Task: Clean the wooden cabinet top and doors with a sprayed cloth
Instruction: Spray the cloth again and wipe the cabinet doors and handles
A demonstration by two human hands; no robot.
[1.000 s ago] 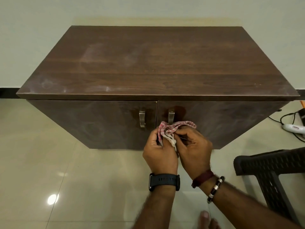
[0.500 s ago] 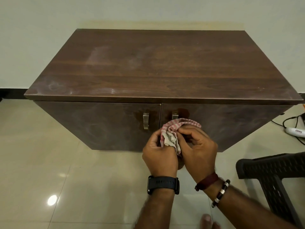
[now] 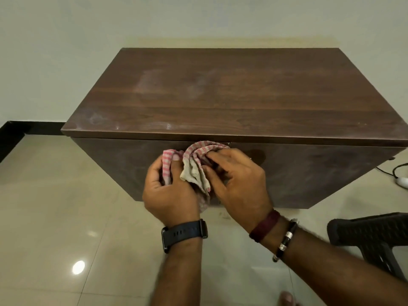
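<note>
A dark wooden cabinet [image 3: 231, 96] stands against the wall, its top marked with pale dusty smears on the left. In front of its two doors [image 3: 309, 173], a pink-and-white checked cloth [image 3: 194, 164] is bunched between both hands. My left hand [image 3: 167, 191] grips the cloth's left part with curled fingers. My right hand [image 3: 238, 182] pinches the cloth's folds from the right. The hands and cloth hide the door handles. A darker wet patch [image 3: 258, 154] shows on the right door beside my right hand.
A black plastic chair [image 3: 375, 237] stands at the lower right. A white device with a black cable [image 3: 400, 180] lies on the glossy tiled floor [image 3: 55, 217] at the right edge. A black skirting [image 3: 26, 127] runs along the wall at left.
The view has shifted so the cabinet sits further right and lower. The hands have risen with the cloth and now cover both handles; the cloth is more spread between them.
</note>
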